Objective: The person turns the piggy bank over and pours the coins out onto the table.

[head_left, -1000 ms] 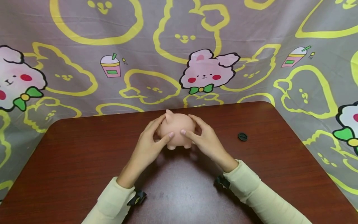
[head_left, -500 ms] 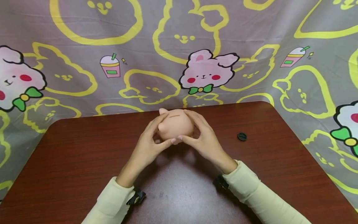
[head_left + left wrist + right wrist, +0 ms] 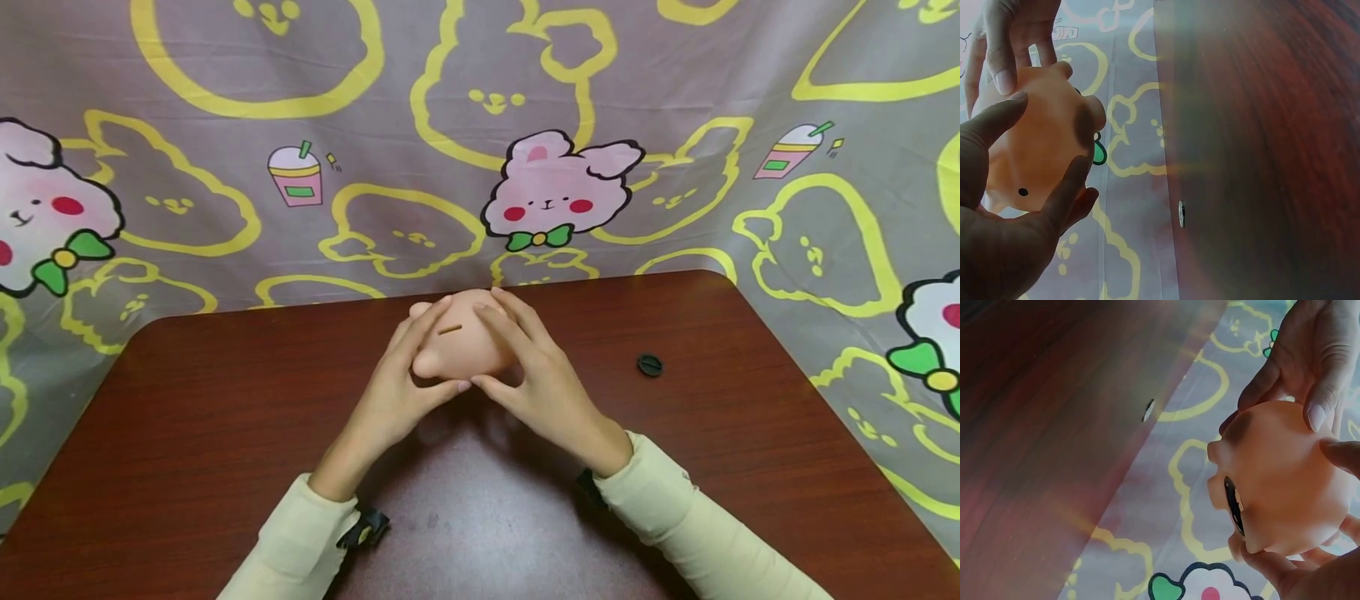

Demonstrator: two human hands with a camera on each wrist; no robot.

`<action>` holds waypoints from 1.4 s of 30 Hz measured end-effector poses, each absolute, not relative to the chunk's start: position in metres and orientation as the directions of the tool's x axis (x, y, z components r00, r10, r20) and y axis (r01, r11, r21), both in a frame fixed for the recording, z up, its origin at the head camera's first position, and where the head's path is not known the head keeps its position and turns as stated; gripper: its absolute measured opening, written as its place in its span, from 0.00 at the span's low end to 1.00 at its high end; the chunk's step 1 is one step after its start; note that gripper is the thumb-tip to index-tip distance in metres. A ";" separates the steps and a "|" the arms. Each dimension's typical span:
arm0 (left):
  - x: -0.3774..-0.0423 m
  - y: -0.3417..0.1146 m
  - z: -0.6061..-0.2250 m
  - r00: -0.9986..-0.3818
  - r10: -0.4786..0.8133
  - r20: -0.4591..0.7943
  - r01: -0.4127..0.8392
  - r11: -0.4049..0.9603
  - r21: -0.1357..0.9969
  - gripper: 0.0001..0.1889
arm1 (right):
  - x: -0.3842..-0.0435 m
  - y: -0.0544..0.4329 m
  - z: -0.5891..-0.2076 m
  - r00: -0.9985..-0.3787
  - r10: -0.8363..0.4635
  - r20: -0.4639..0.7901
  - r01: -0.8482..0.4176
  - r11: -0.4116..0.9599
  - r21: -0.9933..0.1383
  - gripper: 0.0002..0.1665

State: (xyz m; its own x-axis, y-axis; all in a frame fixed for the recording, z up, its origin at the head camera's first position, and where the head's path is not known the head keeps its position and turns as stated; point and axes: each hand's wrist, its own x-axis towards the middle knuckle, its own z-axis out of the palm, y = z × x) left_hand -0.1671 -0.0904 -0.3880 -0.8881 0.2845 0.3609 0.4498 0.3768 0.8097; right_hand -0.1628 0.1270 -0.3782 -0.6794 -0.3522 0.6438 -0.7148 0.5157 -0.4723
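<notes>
Between both hands is a pink piggy bank (image 3: 474, 348), held above the table. Its coin slot (image 3: 450, 330) faces the head camera, and its snout side points left. My left hand (image 3: 386, 387) grips the head end, thumb at the near side. The other end is gripped by my right hand (image 3: 553, 385), with fingers over the top and the thumb tip close to the left thumb. In the right wrist view a dark round opening (image 3: 1234, 506) shows on the underside, near the feet. A black round stopper (image 3: 649, 365) lies on the table to the right.
The dark red wooden table (image 3: 225, 433) ends at the back against a grey patterned cloth (image 3: 420, 150). A small thin silvery disc (image 3: 1182, 214), like a coin, lies near the table's back edge; the head view does not show it.
The piggy bank has tipped and turned, bringing its slot into view and hiding its feet from the head camera. The right fingers have shifted onto its top. The stopper has stayed put.
</notes>
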 end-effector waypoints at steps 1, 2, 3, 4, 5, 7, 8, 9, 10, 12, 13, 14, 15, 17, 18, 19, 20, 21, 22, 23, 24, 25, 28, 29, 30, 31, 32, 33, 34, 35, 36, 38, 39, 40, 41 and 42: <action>-0.167 -0.090 -0.388 -0.886 0.284 0.366 0.454 0.375 0.808 0.52 | -0.163 0.127 -0.378 -0.681 -0.349 0.644 -0.715 0.506 -0.483 0.50; -0.167 -0.091 -0.388 -0.884 0.285 0.371 0.459 0.375 0.806 0.52 | -0.164 0.127 -0.378 -0.689 -0.341 0.639 -0.710 0.493 -0.502 0.50; -0.167 -0.091 -0.387 -0.883 0.283 0.375 0.462 0.373 0.805 0.51 | -0.164 0.127 -0.378 -0.703 -0.329 0.630 -0.699 0.483 -0.528 0.50; -0.168 -0.091 -0.387 -0.883 0.281 0.377 0.462 0.370 0.806 0.51 | -0.165 0.127 -0.377 -0.723 -0.314 0.615 -0.683 0.464 -0.564 0.50; -0.168 -0.091 -0.387 -0.884 0.278 0.377 0.460 0.362 0.811 0.50 | -0.165 0.127 -0.377 -0.750 -0.297 0.591 -0.657 0.435 -0.615 0.49; -0.168 -0.090 -0.386 -0.887 0.274 0.371 0.450 0.343 0.824 0.49 | -0.167 0.128 -0.377 -0.810 -0.254 0.529 -0.586 0.370 -0.721 0.49; -0.168 -0.090 -0.385 -0.889 0.272 0.368 0.445 0.335 0.830 0.48 | -0.167 0.129 -0.377 -0.838 -0.233 0.493 -0.545 0.336 -0.768 0.49; -0.168 -0.090 -0.385 -0.891 0.269 0.366 0.441 0.326 0.836 0.48 | -0.167 0.129 -0.377 -0.865 -0.216 0.453 -0.500 0.297 -0.813 0.49; -0.168 -0.090 -0.384 -0.892 0.267 0.364 0.438 0.313 0.843 0.47 | -0.167 0.130 -0.376 -0.886 -0.205 0.416 -0.458 0.248 -0.854 0.49; -0.168 -0.090 -0.383 -0.891 0.262 0.371 0.440 0.294 0.849 0.46 | -0.168 0.131 -0.376 -0.916 -0.193 0.351 -0.382 0.160 -0.910 0.48; -0.168 -0.090 -0.382 -0.889 0.258 0.378 0.444 0.284 0.850 0.46 | -0.168 0.131 -0.376 -0.925 -0.193 0.327 -0.353 0.119 -0.928 0.47; -0.168 -0.089 -0.381 -0.887 0.252 0.387 0.449 0.277 0.850 0.46 | -0.168 0.132 -0.376 -0.933 -0.196 0.303 -0.322 0.072 -0.944 0.47; -0.168 -0.089 -0.381 -0.885 0.245 0.397 0.455 0.271 0.848 0.46 | -0.169 0.132 -0.377 -0.938 -0.199 0.283 -0.295 0.029 -0.955 0.47; -0.168 -0.087 -0.379 -0.882 0.231 0.411 0.464 0.272 0.843 0.45 | -0.170 0.134 -0.377 -0.941 -0.213 0.263 -0.260 -0.042 -0.965 0.46; -0.168 -0.086 -0.378 -0.880 0.225 0.418 0.470 0.280 0.837 0.45 | -0.171 0.134 -0.378 -0.942 -0.221 0.253 -0.243 -0.071 -0.967 0.46; -0.168 -0.085 -0.376 -0.878 0.218 0.426 0.475 0.298 0.828 0.44 | -0.172 0.135 -0.379 -0.943 -0.231 0.241 -0.223 -0.099 -0.970 0.45; -0.167 -0.083 -0.374 -0.877 0.211 0.432 0.479 0.324 0.815 0.44 | -0.173 0.136 -0.380 -0.942 -0.247 0.227 -0.201 -0.126 -0.971 0.44; -0.166 -0.082 -0.372 -0.875 0.208 0.438 0.485 0.353 0.800 0.43 | -0.175 0.137 -0.381 -0.941 -0.263 0.213 -0.179 -0.147 -0.973 0.44; -0.165 -0.081 -0.370 -0.872 0.207 0.443 0.489 0.385 0.783 0.43 | -0.176 0.138 -0.382 -0.939 -0.284 0.194 -0.150 -0.169 -0.974 0.44; -0.163 -0.079 -0.367 -0.870 0.207 0.447 0.492 0.421 0.762 0.42 | -0.177 0.140 -0.383 -0.937 -0.305 0.170 -0.116 -0.187 -0.975 0.43; -0.162 -0.078 -0.365 -0.869 0.208 0.450 0.492 0.461 0.739 0.41 | -0.178 0.141 -0.384 -0.934 -0.327 0.145 -0.082 -0.200 -0.976 0.43; -0.160 -0.076 -0.362 -0.868 0.209 0.450 0.490 0.503 0.712 0.41 | -0.179 0.143 -0.385 -0.929 -0.350 0.122 -0.049 -0.211 -0.976 0.43; -0.154 -0.073 -0.355 -0.862 0.230 0.453 0.489 0.616 0.618 0.40 | -0.181 0.146 -0.387 -0.913 -0.402 0.069 0.028 -0.230 -0.973 0.43; -0.152 -0.071 -0.353 -0.859 0.237 0.453 0.487 0.649 0.584 0.40 | -0.182 0.147 -0.388 -0.909 -0.414 0.055 0.046 -0.230 -0.972 0.43; -0.151 -0.070 -0.351 -0.857 0.243 0.455 0.486 0.677 0.553 0.40 | -0.182 0.147 -0.388 -0.905 -0.423 0.043 0.061 -0.230 -0.971 0.43; -0.150 -0.070 -0.349 -0.853 0.250 0.459 0.487 0.698 0.525 0.40 | -0.182 0.148 -0.389 -0.902 -0.429 0.035 0.073 -0.233 -0.970 0.43; -0.150 -0.069 -0.348 -0.849 0.257 0.462 0.490 0.712 0.503 0.40 | -0.183 0.148 -0.389 -0.901 -0.434 0.029 0.081 -0.234 -0.969 0.43; -0.149 -0.068 -0.347 -0.847 0.262 0.463 0.489 0.725 0.485 0.39 | -0.183 0.148 -0.390 -0.899 -0.437 0.023 0.088 -0.233 -0.968 0.43; -0.149 -0.068 -0.347 -0.846 0.266 0.463 0.489 0.733 0.472 0.39 | -0.183 0.148 -0.390 -0.899 -0.438 0.017 0.096 -0.234 -0.968 0.43; -0.149 -0.067 -0.347 -0.846 0.267 0.462 0.487 0.738 0.467 0.39 | -0.183 0.148 -0.390 -0.899 -0.439 0.012 0.101 -0.233 -0.967 0.43; -0.149 -0.067 -0.347 -0.846 0.266 0.461 0.486 0.740 0.464 0.39 | -0.183 0.148 -0.390 -0.898 -0.439 0.010 0.104 -0.233 -0.967 0.42; -0.149 -0.067 -0.347 -0.848 0.265 0.459 0.484 0.740 0.467 0.39 | -0.183 0.149 -0.390 -0.899 -0.438 0.008 0.106 -0.237 -0.966 0.42; -0.149 -0.067 -0.348 -0.851 0.261 0.456 0.481 0.736 0.476 0.39 | -0.183 0.149 -0.390 -0.899 -0.437 0.009 0.107 -0.240 -0.965 0.42; -0.149 -0.068 -0.348 -0.856 0.255 0.449 0.476 0.727 0.495 0.39 | -0.182 0.149 -0.390 -0.900 -0.437 0.011 0.108 -0.247 -0.963 0.42; -0.150 -0.068 -0.348 -0.865 0.248 0.437 0.468 0.715 0.519 0.39 | -0.182 0.149 -0.390 -0.900 -0.436 0.016 0.104 -0.250 -0.963 0.42; -0.151 -0.068 -0.348 -0.875 0.239 0.421 0.456 0.698 0.551 0.39 | -0.182 0.148 -0.390 -0.901 -0.433 0.018 0.102 -0.252 -0.962 0.42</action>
State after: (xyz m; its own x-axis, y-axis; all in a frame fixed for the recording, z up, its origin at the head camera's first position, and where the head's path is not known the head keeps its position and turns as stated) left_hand -0.1506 -0.0682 -0.3483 -0.8749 0.2392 0.4210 0.4562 0.6985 0.5514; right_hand -0.1818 0.1485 -0.3896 -0.9012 -0.4331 0.0180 0.1021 -0.2525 -0.9622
